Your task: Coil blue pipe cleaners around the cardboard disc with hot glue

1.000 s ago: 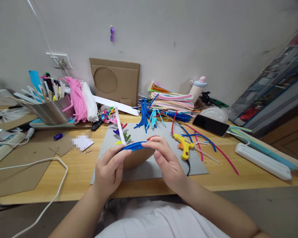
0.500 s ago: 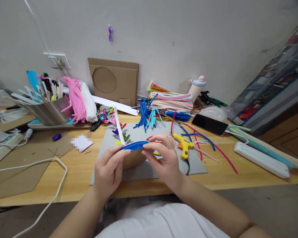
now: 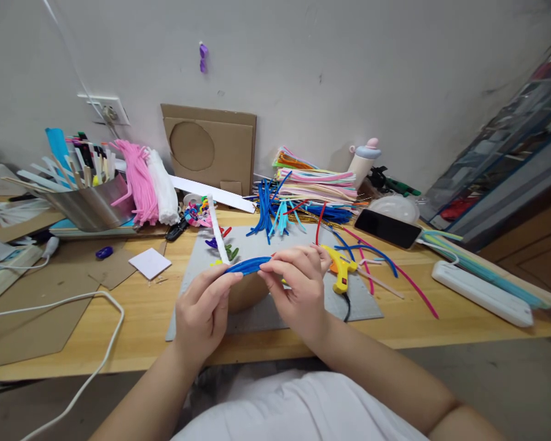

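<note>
Between my two hands a short bundle of blue pipe cleaners (image 3: pixel 248 266) is held level, bowed slightly upward in the middle. My left hand (image 3: pixel 202 306) pinches its left end between thumb and fingers. On the other end, my right hand (image 3: pixel 298 285) closes its thumb and fingertips. Behind and below the bundle is a rounded brown piece (image 3: pixel 245 294), partly hidden by my hands. A white fuzzy stick (image 3: pixel 217 229) rises just beyond my left fingers, with small purple, red, green and yellow loops near it. Under all this lies a grey board (image 3: pixel 266 321).
A yellow glue gun (image 3: pixel 343 269) lies right of my right hand, its black cord trailing down. Loose pipe cleaners, a phone (image 3: pixel 388 229) and a white power strip (image 3: pixel 482 294) are further right. At left stand a metal holder of sticks (image 3: pixel 89 202) and a white square (image 3: pixel 150 264).
My right hand has slid slightly left along the blue bundle, and its fingers are drawn closer together. The left hand keeps its pinch.
</note>
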`<control>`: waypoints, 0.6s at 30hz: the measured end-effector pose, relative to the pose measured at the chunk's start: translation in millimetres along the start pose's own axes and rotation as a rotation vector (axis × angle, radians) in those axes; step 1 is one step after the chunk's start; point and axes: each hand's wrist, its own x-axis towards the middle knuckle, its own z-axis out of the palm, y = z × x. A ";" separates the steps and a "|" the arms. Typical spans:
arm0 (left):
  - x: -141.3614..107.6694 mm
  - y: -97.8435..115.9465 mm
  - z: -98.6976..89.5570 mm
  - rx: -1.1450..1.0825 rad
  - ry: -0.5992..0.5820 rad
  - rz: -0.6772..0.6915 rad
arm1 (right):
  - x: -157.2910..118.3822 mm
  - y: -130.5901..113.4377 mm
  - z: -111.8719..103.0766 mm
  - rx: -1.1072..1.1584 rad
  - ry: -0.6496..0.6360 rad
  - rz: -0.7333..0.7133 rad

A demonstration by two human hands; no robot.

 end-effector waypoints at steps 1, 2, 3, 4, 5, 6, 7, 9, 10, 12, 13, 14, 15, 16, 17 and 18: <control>0.3 0.0 0.4 0.002 0.002 -0.002 | -0.2 -0.1 0.2 -0.006 0.000 -0.002; 0.6 -0.1 0.8 0.004 0.002 -0.003 | -0.5 -0.2 0.5 -0.008 0.002 -0.002; 0.9 -0.1 1.1 0.004 0.001 -0.002 | -0.9 -0.2 0.7 -0.010 0.006 -0.003; 1.2 0.0 1.4 0.004 -0.002 0.000 | -1.5 0.0 0.9 -0.015 0.013 -0.009; 1.5 0.1 1.6 0.002 -0.006 0.004 | -2.2 0.3 0.8 -0.023 0.022 -0.020; 1.8 0.3 1.8 0.000 -0.010 0.008 | -3.0 0.7 0.6 -0.032 0.031 -0.033; 2.1 0.7 1.9 -0.001 -0.016 0.012 | -3.9 1.2 0.2 -0.039 0.038 -0.048; 2.6 1.5 1.7 -0.002 -0.020 0.022 | -5.8 2.6 -1.1 -0.051 0.048 -0.076; 2.8 2.0 1.5 -0.003 -0.021 0.026 | -6.7 3.3 -1.9 -0.055 0.050 -0.087; 3.1 2.4 1.0 -0.003 -0.020 0.035 | -8.4 4.8 -3.3 -0.059 0.044 -0.107; 3.2 2.4 0.8 -0.002 -0.018 0.036 | -9.2 5.3 -3.9 -0.059 0.036 -0.119; 3.3 2.1 0.7 0.000 -0.014 0.034 | -10.0 5.7 -4.3 -0.058 0.018 -0.129; 3.3 1.7 0.6 0.004 -0.009 0.029 | -10.8 5.9 -4.7 -0.055 -0.009 -0.143; 3.2 1.1 0.5 0.007 -0.002 0.022 | -11.5 5.9 -5.1 -0.049 -0.042 -0.157; 3.1 0.5 0.5 0.009 0.004 0.015 | -12.3 5.8 -5.5 -0.040 -0.078 -0.165; 2.9 -0.1 0.5 0.008 0.006 0.008 | -13.1 5.8 -6.1 -0.023 -0.110 -0.166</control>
